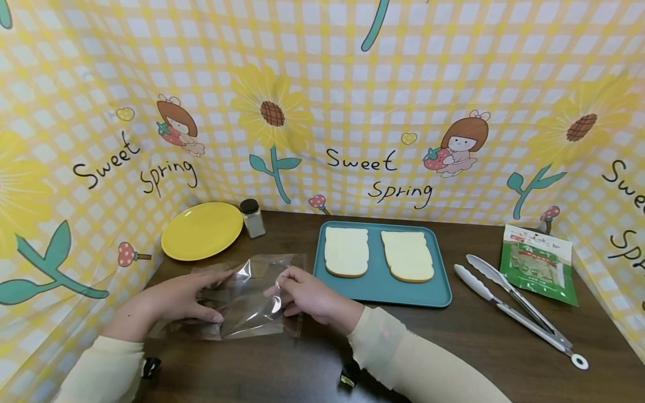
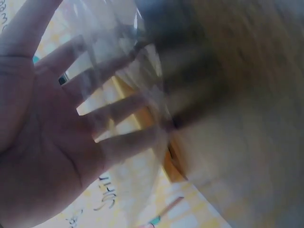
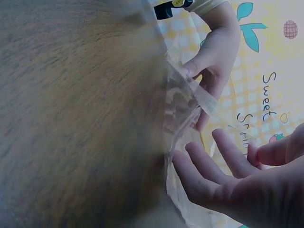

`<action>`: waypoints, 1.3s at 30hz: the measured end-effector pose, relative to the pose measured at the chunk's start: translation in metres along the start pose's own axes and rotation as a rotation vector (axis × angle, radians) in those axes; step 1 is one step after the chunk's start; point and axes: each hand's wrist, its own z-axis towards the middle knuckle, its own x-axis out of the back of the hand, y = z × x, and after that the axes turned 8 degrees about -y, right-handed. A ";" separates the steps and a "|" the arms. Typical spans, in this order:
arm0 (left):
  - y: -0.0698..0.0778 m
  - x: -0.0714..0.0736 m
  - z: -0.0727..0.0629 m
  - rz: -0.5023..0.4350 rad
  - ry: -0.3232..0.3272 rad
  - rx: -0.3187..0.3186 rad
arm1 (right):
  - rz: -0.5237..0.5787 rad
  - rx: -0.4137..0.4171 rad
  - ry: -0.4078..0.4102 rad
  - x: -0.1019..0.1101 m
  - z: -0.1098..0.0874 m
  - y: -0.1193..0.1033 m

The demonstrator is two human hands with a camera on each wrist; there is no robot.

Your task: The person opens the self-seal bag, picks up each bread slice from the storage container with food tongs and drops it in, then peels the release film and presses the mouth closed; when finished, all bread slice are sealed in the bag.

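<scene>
A clear plastic bag (image 1: 249,291) lies crinkled and shiny over the dark table's near left part. My left hand (image 1: 183,302) is at its left end, thumb apart from the fingers. In the left wrist view, the spread, nearly straight fingers (image 2: 123,102) of that hand touch the film; whether they are inside the bag I cannot tell. My right hand (image 1: 309,296) pinches the bag near its right end between thumb and forefinger. Its other fingers (image 3: 204,175) are loosely bent beside the film in the right wrist view.
A teal tray (image 1: 383,292) with two bread slices (image 1: 346,252) lies right of the bag. Behind are a yellow plate (image 1: 201,232) and a black-capped shaker (image 1: 253,219). Metal tongs (image 1: 519,308) and a green food packet (image 1: 539,263) lie at right. A patterned cloth (image 1: 353,112) hangs behind.
</scene>
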 end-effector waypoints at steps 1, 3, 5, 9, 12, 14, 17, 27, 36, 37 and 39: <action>-0.002 0.000 -0.002 -0.007 -0.011 0.003 | 0.012 -0.002 0.004 0.000 0.000 0.001; -0.005 0.000 -0.006 -0.024 -0.034 0.008 | 0.041 -0.006 0.013 0.001 0.001 0.004; -0.008 0.000 -0.011 -0.046 -0.055 0.017 | 0.066 -0.013 0.022 0.002 0.001 0.006; -0.017 -0.001 -0.016 -0.070 -0.065 0.013 | 0.087 -0.013 0.035 0.002 0.001 0.009; -0.024 -0.002 -0.018 -0.101 -0.078 0.000 | 0.097 -0.018 0.031 0.002 0.000 0.009; -0.029 -0.002 -0.020 -0.122 -0.094 -0.013 | 0.104 -0.024 0.027 0.001 0.000 0.009; -0.038 0.000 -0.023 -0.163 -0.121 -0.043 | 0.108 -0.033 0.023 0.001 -0.001 0.010; -0.027 0.008 -0.020 -0.161 -0.019 -0.073 | 0.076 -0.008 -0.003 -0.002 -0.002 0.009; 0.013 -0.004 0.006 -0.020 0.131 -0.170 | -0.009 0.049 -0.026 0.000 -0.001 0.006; 0.016 -0.006 0.010 -0.003 0.142 -0.182 | -0.021 0.055 -0.030 0.000 0.000 0.006; 0.021 -0.009 0.016 0.027 0.159 -0.207 | -0.039 0.067 -0.036 0.000 0.000 0.006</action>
